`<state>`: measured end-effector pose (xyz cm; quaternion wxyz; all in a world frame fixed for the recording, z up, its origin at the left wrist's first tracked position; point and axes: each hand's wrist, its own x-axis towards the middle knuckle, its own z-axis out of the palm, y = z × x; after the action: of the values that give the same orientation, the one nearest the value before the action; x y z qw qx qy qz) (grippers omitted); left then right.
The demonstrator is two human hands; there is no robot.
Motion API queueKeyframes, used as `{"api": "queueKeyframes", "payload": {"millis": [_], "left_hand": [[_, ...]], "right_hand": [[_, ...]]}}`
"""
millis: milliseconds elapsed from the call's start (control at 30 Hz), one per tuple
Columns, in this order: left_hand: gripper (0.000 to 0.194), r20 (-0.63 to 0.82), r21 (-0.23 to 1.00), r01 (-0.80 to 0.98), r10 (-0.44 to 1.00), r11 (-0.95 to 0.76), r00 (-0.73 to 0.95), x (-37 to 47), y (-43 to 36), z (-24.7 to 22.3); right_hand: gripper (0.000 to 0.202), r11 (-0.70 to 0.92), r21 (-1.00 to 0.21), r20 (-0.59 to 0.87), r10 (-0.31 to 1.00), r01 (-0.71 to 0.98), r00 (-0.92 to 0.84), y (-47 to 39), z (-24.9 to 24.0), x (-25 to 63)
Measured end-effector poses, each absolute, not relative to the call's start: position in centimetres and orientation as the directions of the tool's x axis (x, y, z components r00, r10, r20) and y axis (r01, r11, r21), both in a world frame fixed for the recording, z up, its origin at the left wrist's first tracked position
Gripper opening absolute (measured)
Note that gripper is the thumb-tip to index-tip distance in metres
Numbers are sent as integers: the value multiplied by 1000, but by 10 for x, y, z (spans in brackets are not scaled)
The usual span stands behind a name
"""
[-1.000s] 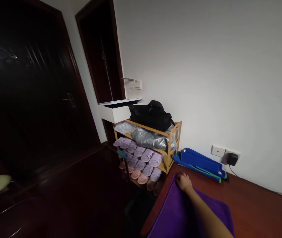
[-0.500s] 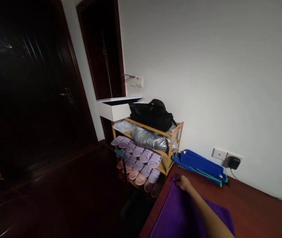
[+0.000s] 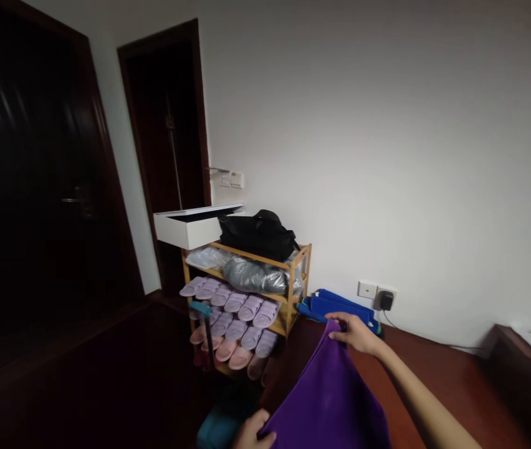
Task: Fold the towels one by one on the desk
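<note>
A purple cloth (image 3: 326,399) hangs between my two hands above the reddish-brown wooden surface. My right hand (image 3: 352,333) pinches its upper corner between thumb and fingers. At the bottom edge of the view, my left hand (image 3: 253,430) grips the cloth's left edge; part of this hand is cut off by the frame. Beyond my right hand, a folded blue cloth (image 3: 335,305) with green edging lies against the wall.
A wooden rack (image 3: 288,299) stands ahead, bearing a black bag (image 3: 258,234), a white box (image 3: 186,231) and rows of slippers (image 3: 236,302). A teal-topped handle (image 3: 207,324) rises before it. A black plug (image 3: 386,300) with a cord sits in the wall socket.
My right hand has lifted the cloth's corner off the surface. My left hand has come into view, holding the cloth's edge. The view has swung to the right.
</note>
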<state>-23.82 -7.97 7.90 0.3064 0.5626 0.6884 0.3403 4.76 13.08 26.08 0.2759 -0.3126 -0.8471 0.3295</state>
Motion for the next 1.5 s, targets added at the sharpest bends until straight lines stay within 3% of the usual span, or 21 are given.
{"api": "queueKeyframes", "payload": {"millis": [67,133,300,433,567,700,833,1033,1167,1267,1333,1433,1500], "left_hand": [[41,45,924,381,996,-13,-75,-239,-80,112],[48,140,949,294,988,-117,-58,-241,-82,153],[47,337,900,328,936,-289,-102,-224,-85,275],[42,482,840,332,871,-428,-97,-193,-95,356],[39,543,817,279,837,-505,-76,-161,-103,401],[39,512,841,229,858,-490,-43,-135,-96,412],[42,446,866,247,895,-435,12,-121,-62,385],[39,412,804,428,906,-413,99,-92,56,288],[35,410,763,543,912,-350,12,-49,111,217],[33,405,737,604,914,-303,-37,-27,99,159],[31,404,678,658,914,-328,40,-24,69,118],[39,375,386,783,858,-488,350,-33,18,63],[48,304,233,814,835,-533,459,-43,-10,37]], "right_hand": [[34,598,-714,300,732,365,-612,107,292,87],[29,585,-715,329,765,383,-553,83,318,129],[40,534,-755,409,837,382,-363,15,361,223],[43,568,-737,534,822,367,-198,-42,387,274],[42,612,-708,654,757,352,-1,-83,402,305],[46,571,-732,647,754,371,116,-101,396,322],[45,493,-774,580,804,398,132,-99,362,336],[49,343,-844,431,892,413,140,-14,263,354],[62,81,-872,272,900,482,342,62,195,343],[65,-24,-864,220,881,504,419,69,143,322],[60,-22,-841,233,886,540,400,44,106,307],[57,48,-726,320,906,686,276,-15,45,286],[59,49,-629,312,930,776,194,-51,9,274]]}}
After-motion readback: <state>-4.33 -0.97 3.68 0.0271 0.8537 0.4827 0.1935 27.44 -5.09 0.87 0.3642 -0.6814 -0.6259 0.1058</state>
